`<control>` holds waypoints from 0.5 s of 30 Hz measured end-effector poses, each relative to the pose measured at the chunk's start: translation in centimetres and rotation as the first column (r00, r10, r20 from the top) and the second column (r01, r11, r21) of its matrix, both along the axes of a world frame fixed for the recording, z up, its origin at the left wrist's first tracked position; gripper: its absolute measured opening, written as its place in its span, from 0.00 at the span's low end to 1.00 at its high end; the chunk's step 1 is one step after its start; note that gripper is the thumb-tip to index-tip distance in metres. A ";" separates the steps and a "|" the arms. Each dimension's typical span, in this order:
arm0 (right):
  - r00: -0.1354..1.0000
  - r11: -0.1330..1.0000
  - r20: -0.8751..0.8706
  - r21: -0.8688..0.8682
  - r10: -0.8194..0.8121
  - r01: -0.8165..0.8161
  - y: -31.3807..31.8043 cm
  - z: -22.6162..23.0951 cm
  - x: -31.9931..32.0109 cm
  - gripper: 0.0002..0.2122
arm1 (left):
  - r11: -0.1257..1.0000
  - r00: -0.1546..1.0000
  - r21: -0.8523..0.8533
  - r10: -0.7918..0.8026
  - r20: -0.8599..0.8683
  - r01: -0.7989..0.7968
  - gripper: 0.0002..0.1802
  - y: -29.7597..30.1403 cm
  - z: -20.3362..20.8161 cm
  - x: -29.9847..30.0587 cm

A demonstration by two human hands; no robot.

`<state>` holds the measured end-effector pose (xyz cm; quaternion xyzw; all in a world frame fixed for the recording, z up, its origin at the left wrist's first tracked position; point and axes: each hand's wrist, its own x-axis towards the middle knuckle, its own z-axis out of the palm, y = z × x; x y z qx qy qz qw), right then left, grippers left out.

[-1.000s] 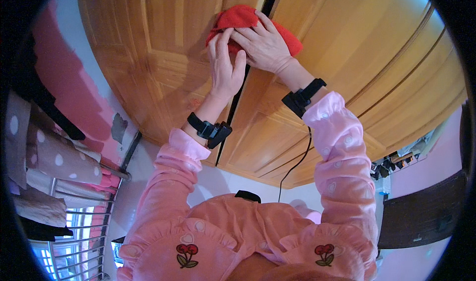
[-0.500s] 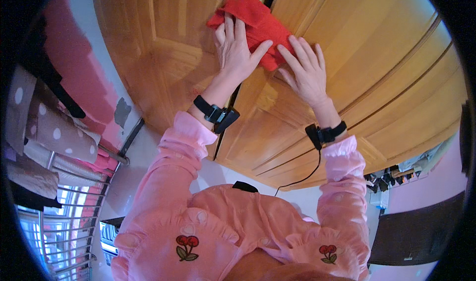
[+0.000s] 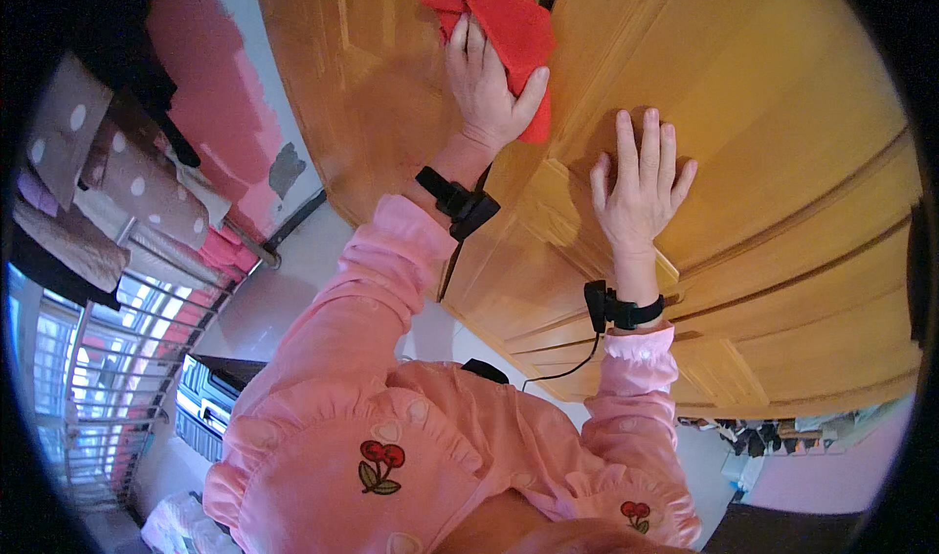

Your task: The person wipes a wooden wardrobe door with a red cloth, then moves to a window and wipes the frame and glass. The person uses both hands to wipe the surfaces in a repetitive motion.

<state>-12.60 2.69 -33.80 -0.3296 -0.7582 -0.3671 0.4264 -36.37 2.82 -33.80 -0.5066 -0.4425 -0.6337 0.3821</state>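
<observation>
A red cloth (image 3: 509,36) lies flat against a wooden panelled door (image 3: 782,163), near the gap between its two leaves. My left hand (image 3: 486,89) presses on the cloth with the fingers spread over it. Lower and to the right, my right hand (image 3: 641,184) rests flat on the door's right leaf, fingers apart, holding nothing. Both wrists carry black bands, and a thin black cable hangs from the right one. Pink sleeves cover both forearms.
At the left, a metal rack (image 3: 186,221) carries spotted and pink laundry (image 3: 108,173) in front of a pink wall (image 3: 210,75). Light floor (image 3: 284,280) shows below the door. Small cluttered items (image 3: 782,437) lie at the lower right.
My right hand has left the cloth and moved down and right onto the bare door. My left hand stays on the cloth, which now sits higher and further left in view.
</observation>
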 end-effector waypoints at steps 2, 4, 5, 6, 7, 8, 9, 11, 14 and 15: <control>1.000 1.000 0.012 -0.006 0.009 -0.009 0.0 0.0 -0.1 0.27 | 1.000 1.000 -0.004 0.013 -0.004 -0.013 0.42 -0.4 -0.7 0.0; 1.000 1.000 0.015 -0.010 0.009 -0.009 -0.1 0.0 -0.1 0.27 | 1.000 0.999 -0.010 -0.008 0.040 0.009 0.40 -0.5 -1.3 0.4; 1.000 1.000 0.019 -0.010 0.010 -0.009 -0.1 0.0 0.0 0.27 | 0.999 0.995 -0.012 -0.032 0.099 0.033 0.39 -0.4 -1.5 0.6; 1.000 1.000 0.016 -0.013 0.010 -0.010 -0.1 -0.1 -0.1 0.27 | 0.998 0.986 -0.009 -0.054 0.156 0.056 0.38 -0.3 -1.8 0.7; 1.000 1.000 0.020 -0.009 0.023 -0.023 -0.1 -0.1 0.0 0.27 | 0.995 0.968 0.025 -0.098 0.230 0.095 0.37 -0.2 -2.1 0.8; 0.999 0.999 0.018 -0.011 0.034 -0.033 -0.1 -0.1 0.0 0.27 | 0.989 0.943 0.062 -0.143 0.301 0.130 0.36 0.0 -2.3 0.9; 0.999 0.999 0.017 -0.020 0.036 -0.036 -0.1 -0.1 0.0 0.27 | 0.981 0.911 0.104 -0.191 0.366 0.164 0.35 0.2 -2.6 0.9; 0.998 0.998 0.010 -0.009 0.063 -0.063 0.0 0.0 -0.1 0.27 | 0.976 0.891 0.076 -0.218 0.398 0.205 0.34 0.2 -3.2 0.3; 0.998 0.998 0.013 0.006 0.062 -0.062 0.1 0.1 -0.1 0.26 | 0.963 0.843 0.074 -0.264 0.469 0.260 0.34 0.2 -4.0 0.3; 0.998 0.998 0.016 0.014 0.059 -0.059 0.1 0.1 -0.1 0.26 | 0.955 0.816 0.088 -0.288 0.501 0.283 0.35 0.0 -4.2 0.7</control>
